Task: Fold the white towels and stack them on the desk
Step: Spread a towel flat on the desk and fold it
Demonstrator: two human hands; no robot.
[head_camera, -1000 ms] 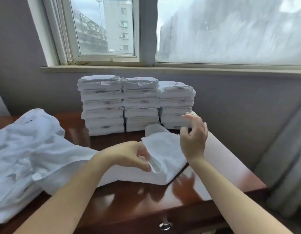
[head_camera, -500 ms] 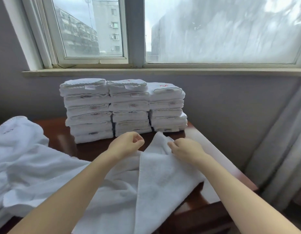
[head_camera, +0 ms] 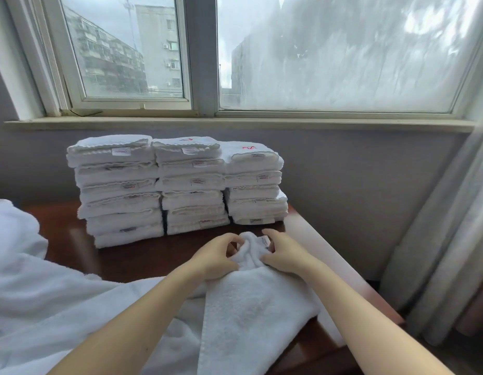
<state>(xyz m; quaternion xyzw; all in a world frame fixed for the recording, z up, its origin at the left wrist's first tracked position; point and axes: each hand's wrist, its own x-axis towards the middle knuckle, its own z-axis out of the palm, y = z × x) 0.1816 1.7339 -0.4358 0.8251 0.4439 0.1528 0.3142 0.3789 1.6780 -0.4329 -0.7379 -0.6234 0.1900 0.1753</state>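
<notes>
A white towel (head_camera: 251, 315) lies lengthwise across the dark wooden desk (head_camera: 143, 255), its far end bunched up between my hands. My left hand (head_camera: 216, 261) grips that bunched end from the left, fingers curled into the cloth. From the right my right hand (head_camera: 283, 253) pinches the same end, next to a small label. Three stacks of folded white towels (head_camera: 178, 185) stand side by side at the back of the desk, just beyond my hands.
A heap of unfolded white towels (head_camera: 26, 293) covers the left of the desk. Behind the stacks is a grey wall below a window sill (head_camera: 235, 123). A pale curtain (head_camera: 451, 239) hangs at the right, past the desk's right edge (head_camera: 351, 282).
The towel has been drawn out lengthwise toward me. Both hands have come together at its far end, which is now bunched between them. The view has tilted upward.
</notes>
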